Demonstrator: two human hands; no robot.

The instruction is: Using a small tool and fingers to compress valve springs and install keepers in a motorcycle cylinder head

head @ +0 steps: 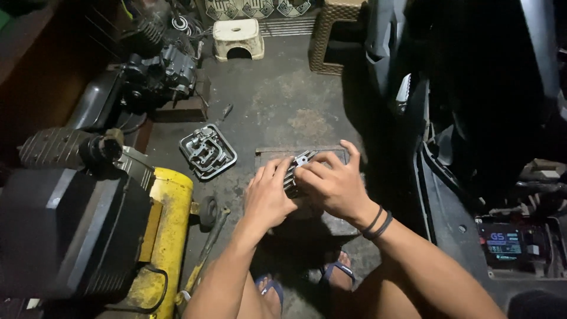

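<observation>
Finned metal engine part [297,171] on dark slab [331,224] at centre floor, gripped from both sides: left hand [267,198] and right hand [333,184], fingers of both wrapped around it. Open concrete floor [283,100] far of slab. Tight left: yellow compressor tank [168,230], metal cover [207,151], long tool [207,248]. Scooter body [472,118] crowding right. White stool [238,39] and engine [159,77] far left.
</observation>
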